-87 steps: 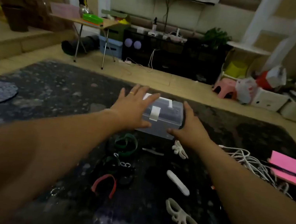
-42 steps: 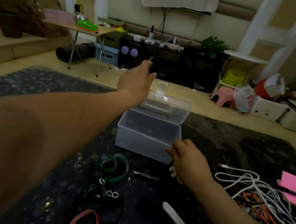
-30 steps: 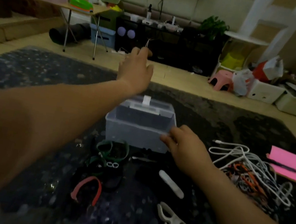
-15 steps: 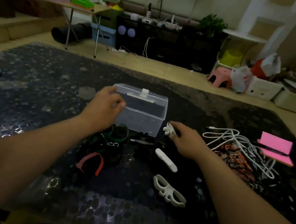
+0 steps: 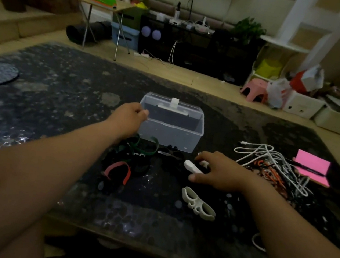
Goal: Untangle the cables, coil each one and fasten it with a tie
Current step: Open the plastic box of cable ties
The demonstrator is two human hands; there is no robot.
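Barely started: ties laid out, cables all in one knot.

Left to right now: the left hand (image 5: 130,115) sits at the near-left corner of the open clear plastic box (image 5: 170,129), fingers curled on its rim, and the box looks empty. Just in front lie loose ties, a green strap (image 5: 146,147) and a red strap (image 5: 117,170) among them. The right hand (image 5: 216,172) is palm-down, fingers loosely bent over a small white tie (image 5: 192,167), touching it; whether it has a real hold, I cannot tell. A white looped tie (image 5: 197,203) lies nearer. Far right, the cable tangle (image 5: 274,166), white, orange and dark, sits untouched beside a pink notepad (image 5: 311,170). Nothing is coiled or fastened; all of that remains.
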